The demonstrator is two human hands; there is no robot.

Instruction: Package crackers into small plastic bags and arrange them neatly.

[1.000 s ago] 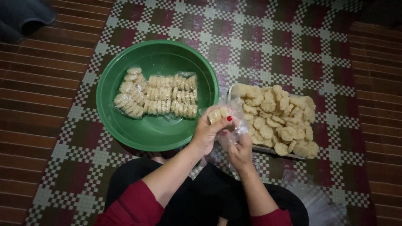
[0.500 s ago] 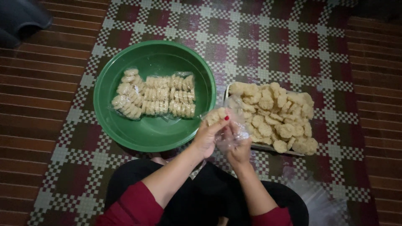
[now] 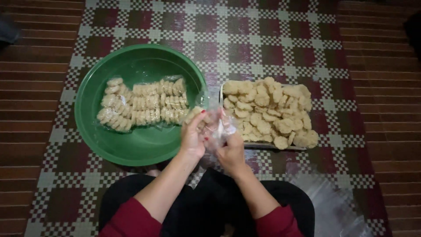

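Packing looks partly done: three filled packs [image 3: 142, 106] lie in the green basin [image 3: 109, 145], while the tray [image 3: 263, 146] stays heaped with loose crackers [image 3: 267, 109]. Both hands, left [image 3: 193, 136] and right [image 3: 230, 151], grip a clear bag [image 3: 217, 127] (apparently part-filled) between basin and tray.

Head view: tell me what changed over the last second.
The left hand tipped the crackers it holds down into the clear bag, which the right hand keeps gripping; nothing was let go. The whole scene slid left in the picture, which looks like a camera shift. The packs in the green bowl and the loose pile on the tray stayed as they were.
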